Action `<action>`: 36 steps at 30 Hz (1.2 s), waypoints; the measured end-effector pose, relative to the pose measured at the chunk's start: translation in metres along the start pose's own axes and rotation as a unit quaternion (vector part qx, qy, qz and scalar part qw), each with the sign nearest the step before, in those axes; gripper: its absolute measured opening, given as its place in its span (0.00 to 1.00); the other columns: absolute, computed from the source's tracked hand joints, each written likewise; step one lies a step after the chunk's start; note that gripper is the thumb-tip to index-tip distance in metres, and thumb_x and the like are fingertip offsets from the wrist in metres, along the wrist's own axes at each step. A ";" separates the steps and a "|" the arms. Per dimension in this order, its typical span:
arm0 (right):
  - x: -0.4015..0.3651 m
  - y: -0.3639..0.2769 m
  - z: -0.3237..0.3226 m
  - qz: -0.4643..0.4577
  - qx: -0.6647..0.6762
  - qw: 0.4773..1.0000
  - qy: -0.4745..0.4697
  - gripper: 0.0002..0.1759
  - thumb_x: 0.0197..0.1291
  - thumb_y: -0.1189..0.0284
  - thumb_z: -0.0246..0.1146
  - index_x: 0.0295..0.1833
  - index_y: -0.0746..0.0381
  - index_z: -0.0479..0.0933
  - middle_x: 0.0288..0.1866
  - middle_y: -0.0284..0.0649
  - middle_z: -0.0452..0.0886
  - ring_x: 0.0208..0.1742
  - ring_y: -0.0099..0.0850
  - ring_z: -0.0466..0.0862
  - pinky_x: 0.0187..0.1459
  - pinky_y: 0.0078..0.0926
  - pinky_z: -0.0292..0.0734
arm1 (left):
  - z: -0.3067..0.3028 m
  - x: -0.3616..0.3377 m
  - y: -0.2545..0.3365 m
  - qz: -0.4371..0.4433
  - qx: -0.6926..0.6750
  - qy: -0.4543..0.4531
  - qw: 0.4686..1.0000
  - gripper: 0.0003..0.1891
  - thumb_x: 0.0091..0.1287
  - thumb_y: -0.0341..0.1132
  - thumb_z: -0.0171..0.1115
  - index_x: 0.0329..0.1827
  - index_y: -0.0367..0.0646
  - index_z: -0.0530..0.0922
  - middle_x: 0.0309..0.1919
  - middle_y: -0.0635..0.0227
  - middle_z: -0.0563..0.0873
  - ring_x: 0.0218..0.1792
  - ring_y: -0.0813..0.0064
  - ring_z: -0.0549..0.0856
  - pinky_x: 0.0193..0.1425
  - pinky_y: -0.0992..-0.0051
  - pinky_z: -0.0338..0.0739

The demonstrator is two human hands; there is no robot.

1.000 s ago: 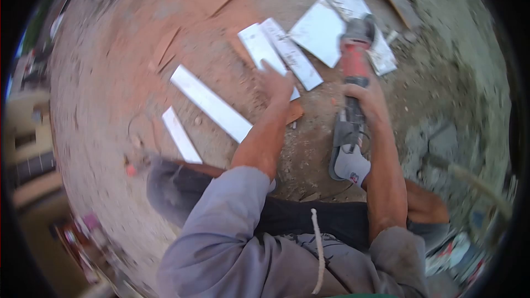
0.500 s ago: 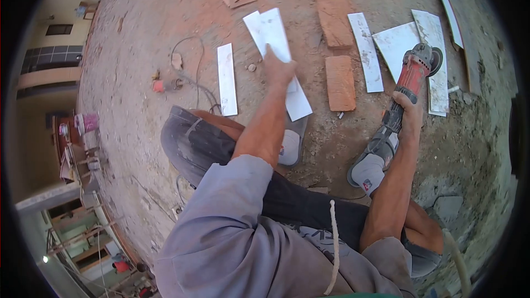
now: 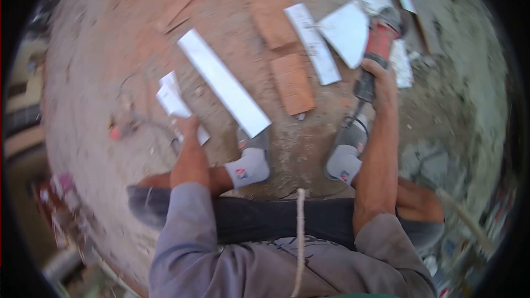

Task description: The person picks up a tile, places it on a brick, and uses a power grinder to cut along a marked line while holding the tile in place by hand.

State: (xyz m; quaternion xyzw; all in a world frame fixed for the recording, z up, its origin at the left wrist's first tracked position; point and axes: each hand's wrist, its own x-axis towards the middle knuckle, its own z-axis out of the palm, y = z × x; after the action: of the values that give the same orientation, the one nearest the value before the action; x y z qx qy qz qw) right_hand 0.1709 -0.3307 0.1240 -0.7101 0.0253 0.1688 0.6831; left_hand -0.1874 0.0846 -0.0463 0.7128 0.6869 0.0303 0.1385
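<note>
My right hand [image 3: 376, 73] is wrapped round the body of a red and black angle grinder [image 3: 380, 44], whose head lies over white tile pieces on the right. On the left, my left hand [image 3: 186, 126] is closed on a short white tile piece [image 3: 172, 99], low over another narrow white piece. A long white strip [image 3: 221, 80] lies slanted between my left hand and the bricks. Two orange bricks [image 3: 292, 84] lie end to end in the middle, with a stained white strip [image 3: 314, 44] to their right.
A triangular white piece [image 3: 346, 32] lies beside the grinder. Brown tile scraps [image 3: 185, 10] lie at the upper left, and a cable with a red plug [image 3: 115, 132] is left of my left hand. My feet in light socks [image 3: 251, 166] stand near the strips.
My left hand has moved left from the long strip, with a short piece now in it. The view has turned and shifted; the grinder remains in my right hand.
</note>
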 end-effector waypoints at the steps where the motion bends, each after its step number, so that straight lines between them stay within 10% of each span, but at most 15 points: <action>1: 0.004 -0.009 -0.007 -0.008 -0.019 1.000 0.010 0.20 0.48 0.67 0.70 0.46 0.64 0.76 0.27 0.34 0.79 0.21 0.24 0.78 0.25 0.24 0.75 | 0.012 0.006 -0.005 -0.025 0.020 -0.022 0.999 0.51 0.49 0.40 0.67 0.76 0.32 0.52 0.68 0.38 0.68 0.66 0.39 0.73 0.73 0.60 0.66; 6: 0.006 -0.066 -0.058 -0.037 -0.040 0.996 0.065 0.21 0.43 0.67 0.72 0.44 0.65 0.78 0.29 0.34 0.80 0.23 0.24 0.78 0.28 0.26 0.74 | 0.002 -0.018 0.061 -0.157 0.083 -0.045 0.983 0.42 0.55 0.42 0.66 0.74 0.41 0.59 0.65 0.40 0.71 0.72 0.45 0.65 0.70 0.33 0.57; 10: -0.006 -0.122 -0.119 -0.079 -0.164 0.972 0.147 0.21 0.42 0.64 0.72 0.40 0.67 0.80 0.27 0.37 0.81 0.24 0.26 0.79 0.27 0.27 0.74 | 0.000 -0.045 0.150 0.039 0.024 -0.152 0.987 0.34 0.58 0.48 0.64 0.67 0.43 0.71 0.70 0.48 0.67 0.74 0.49 0.62 0.69 0.27 0.51; 12: -0.021 -0.153 -0.155 -0.075 -0.342 0.929 0.121 0.19 0.40 0.63 0.71 0.33 0.68 0.81 0.25 0.39 0.81 0.23 0.28 0.80 0.27 0.27 0.73 | 0.028 -0.076 0.200 0.165 0.017 -0.043 0.985 0.34 0.61 0.50 0.60 0.68 0.41 0.70 0.70 0.49 0.67 0.73 0.52 0.62 0.66 0.26 0.55; 14: -0.037 -0.178 -0.179 -0.076 -0.397 0.907 0.119 0.17 0.42 0.63 0.71 0.32 0.66 0.80 0.24 0.37 0.80 0.22 0.27 0.79 0.26 0.27 0.73 | 0.025 -0.131 0.248 0.250 -0.045 0.008 0.967 0.32 0.63 0.51 0.59 0.65 0.38 0.73 0.66 0.49 0.74 0.70 0.54 0.70 0.68 0.36 0.61; 16: -0.041 -0.190 -0.197 -0.087 -0.482 0.866 0.097 0.17 0.43 0.62 0.70 0.33 0.64 0.80 0.24 0.35 0.79 0.20 0.26 0.78 0.25 0.28 0.72 | 0.008 -0.163 0.288 0.371 -0.127 -0.143 0.909 0.28 0.63 0.50 0.60 0.58 0.36 0.78 0.54 0.50 0.83 0.61 0.52 0.79 0.68 0.53 0.69; 18: -0.042 -0.178 -0.207 -0.071 -0.432 0.894 0.093 0.17 0.42 0.62 0.70 0.34 0.64 0.80 0.24 0.35 0.79 0.21 0.26 0.78 0.26 0.28 0.72 | 0.035 -0.199 0.308 0.379 -0.307 -0.233 0.841 0.27 0.66 0.52 0.60 0.52 0.32 0.81 0.45 0.51 0.87 0.52 0.56 0.85 0.58 0.63 0.75; 20: -0.048 -0.158 -0.204 -0.055 -0.354 0.930 0.084 0.18 0.41 0.63 0.70 0.36 0.64 0.80 0.25 0.34 0.79 0.23 0.26 0.78 0.29 0.27 0.73 | 0.027 -0.243 0.319 0.377 -0.204 -0.243 0.870 0.25 0.67 0.49 0.62 0.52 0.32 0.81 0.43 0.52 0.87 0.46 0.59 0.86 0.49 0.66 0.78; 22: -0.044 -0.124 -0.202 -0.072 -0.302 0.948 0.077 0.20 0.40 0.65 0.71 0.39 0.65 0.79 0.27 0.34 0.79 0.26 0.25 0.78 0.32 0.27 0.74 | 0.081 -0.260 0.328 0.240 -0.316 -0.400 0.826 0.25 0.67 0.48 0.62 0.53 0.32 0.81 0.44 0.52 0.87 0.43 0.60 0.86 0.45 0.65 0.77; 23: -0.031 -0.100 -0.206 -0.084 -0.280 0.954 0.071 0.22 0.39 0.65 0.71 0.41 0.65 0.79 0.29 0.34 0.79 0.28 0.25 0.79 0.34 0.27 0.75 | 0.170 -0.224 0.327 0.522 -0.027 -0.285 0.803 0.27 0.65 0.48 0.65 0.54 0.29 0.79 0.44 0.51 0.87 0.42 0.59 0.86 0.44 0.64 0.77; 24: -0.026 -0.086 -0.201 -0.077 -0.262 0.957 0.095 0.28 0.36 0.63 0.73 0.45 0.66 0.78 0.33 0.39 0.82 0.34 0.30 0.81 0.40 0.29 0.76 | 0.136 -0.261 0.334 0.310 -0.134 -0.392 0.856 0.28 0.65 0.46 0.65 0.57 0.28 0.77 0.44 0.48 0.87 0.44 0.55 0.86 0.47 0.64 0.78; 27: -0.004 -0.041 -0.202 -0.073 -0.248 0.958 0.126 0.37 0.33 0.59 0.75 0.51 0.67 0.76 0.40 0.45 0.84 0.41 0.36 0.84 0.47 0.32 0.77 | 0.139 -0.298 0.348 0.331 -0.210 -0.156 0.906 0.28 0.64 0.46 0.64 0.54 0.25 0.78 0.42 0.45 0.86 0.47 0.47 0.85 0.56 0.57 0.76; 36: 0.028 0.004 -0.211 -0.020 -0.227 0.965 0.128 0.39 0.35 0.55 0.76 0.53 0.67 0.75 0.42 0.46 0.83 0.44 0.37 0.84 0.49 0.34 0.77 | 0.169 -0.382 0.506 0.316 -0.224 -0.276 0.880 0.35 0.60 0.48 0.68 0.59 0.24 0.72 0.52 0.36 0.82 0.56 0.44 0.82 0.62 0.59 0.74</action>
State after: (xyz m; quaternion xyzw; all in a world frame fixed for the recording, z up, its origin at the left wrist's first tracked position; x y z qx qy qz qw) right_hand 0.2397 -0.5316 0.1142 -0.8626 0.0598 0.0643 0.4981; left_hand 0.3225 -0.3286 -0.0318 0.8212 0.3344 0.0272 0.4615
